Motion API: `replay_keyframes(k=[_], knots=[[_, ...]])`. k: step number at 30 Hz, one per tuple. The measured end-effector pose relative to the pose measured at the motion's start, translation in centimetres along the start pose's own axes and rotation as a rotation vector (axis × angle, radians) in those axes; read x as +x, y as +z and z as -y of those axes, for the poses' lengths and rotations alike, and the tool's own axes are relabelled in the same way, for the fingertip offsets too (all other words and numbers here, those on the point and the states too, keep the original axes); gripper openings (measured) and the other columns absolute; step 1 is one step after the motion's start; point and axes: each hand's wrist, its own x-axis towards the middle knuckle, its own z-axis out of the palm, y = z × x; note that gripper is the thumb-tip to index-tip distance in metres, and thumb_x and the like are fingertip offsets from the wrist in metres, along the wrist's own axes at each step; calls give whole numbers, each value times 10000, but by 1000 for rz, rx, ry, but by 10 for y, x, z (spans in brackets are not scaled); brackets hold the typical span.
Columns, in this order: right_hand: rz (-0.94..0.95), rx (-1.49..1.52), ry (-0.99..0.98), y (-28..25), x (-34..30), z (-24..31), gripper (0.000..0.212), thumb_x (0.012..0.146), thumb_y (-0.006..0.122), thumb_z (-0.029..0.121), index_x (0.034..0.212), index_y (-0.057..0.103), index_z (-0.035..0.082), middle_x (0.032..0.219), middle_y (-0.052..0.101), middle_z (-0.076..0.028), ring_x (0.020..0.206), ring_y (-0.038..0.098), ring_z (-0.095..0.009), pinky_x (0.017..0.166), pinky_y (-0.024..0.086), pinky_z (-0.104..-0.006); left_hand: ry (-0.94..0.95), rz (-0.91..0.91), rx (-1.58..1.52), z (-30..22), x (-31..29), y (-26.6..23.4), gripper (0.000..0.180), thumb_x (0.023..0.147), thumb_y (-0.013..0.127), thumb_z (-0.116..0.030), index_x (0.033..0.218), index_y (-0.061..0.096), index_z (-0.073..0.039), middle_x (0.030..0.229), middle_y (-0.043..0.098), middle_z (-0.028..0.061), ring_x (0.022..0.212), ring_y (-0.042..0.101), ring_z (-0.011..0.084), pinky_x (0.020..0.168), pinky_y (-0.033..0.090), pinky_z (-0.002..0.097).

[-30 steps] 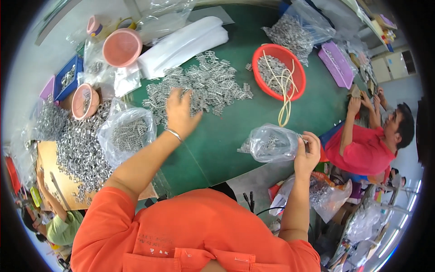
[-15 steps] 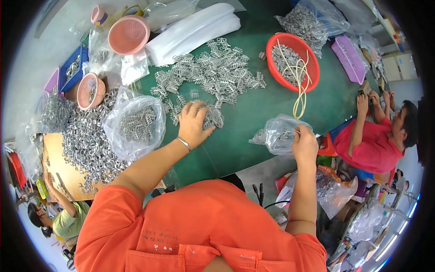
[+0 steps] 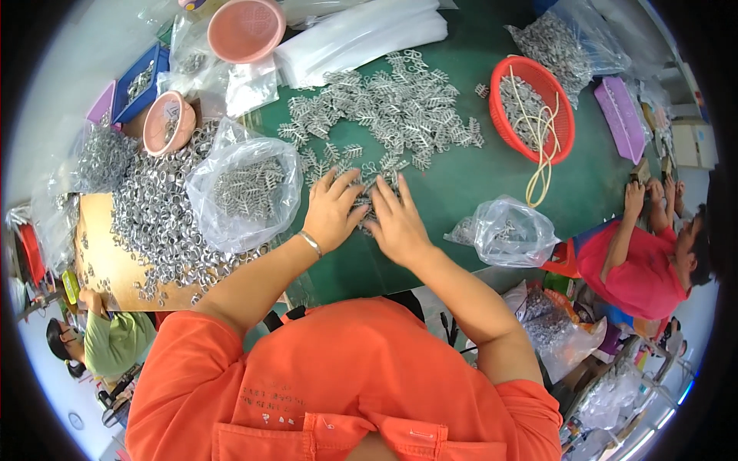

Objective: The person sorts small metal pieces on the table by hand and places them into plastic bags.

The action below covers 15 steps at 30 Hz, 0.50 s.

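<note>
Both my hands lie side by side on the green table (image 3: 453,192), at the near edge of a spread pile of small silver metal parts (image 3: 392,115). My left hand (image 3: 332,211), with a thin bracelet at the wrist, rests flat with fingers spread on a few parts. My right hand (image 3: 396,223) covers the parts beside it, fingers apart and pointing away from me. Whatever lies under the palms is hidden. A small clear bag with a few parts (image 3: 507,229) lies by itself to the right of my right hand.
A clear bag of parts (image 3: 244,192) and a heap of silver rings (image 3: 150,223) on cardboard lie at left. A red basket (image 3: 532,107) holds parts and rubber bands. Pink bowls (image 3: 246,29), white sheets (image 3: 361,34) sit behind. A person in red (image 3: 638,261) works at right.
My right hand has let go of the small clear bag and moved left to join my left hand on the parts. My left hand drew back to the pile's near edge.
</note>
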Motion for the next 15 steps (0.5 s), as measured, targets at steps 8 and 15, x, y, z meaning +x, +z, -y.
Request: replay_keyframes(k=[8,15], knots=[[-376,206,104,-16,8,-10,204,778,653,175,923,598,42,963,577,-116,905,567,-295,739,481,-366,77,4,-214,5,-41,-28,214,703,689,-61,895,597,-46,1101,577,92,942,538,308,806,451,376],[-196,-1,550,-11,63,-30,251,710,720,263,843,599,88,764,599,-78,757,586,-289,640,473,-405,-47,-235,-233,12,10,-9,161,728,645,-53,884,605,-53,932,587,91,857,567,294,732,470,378]])
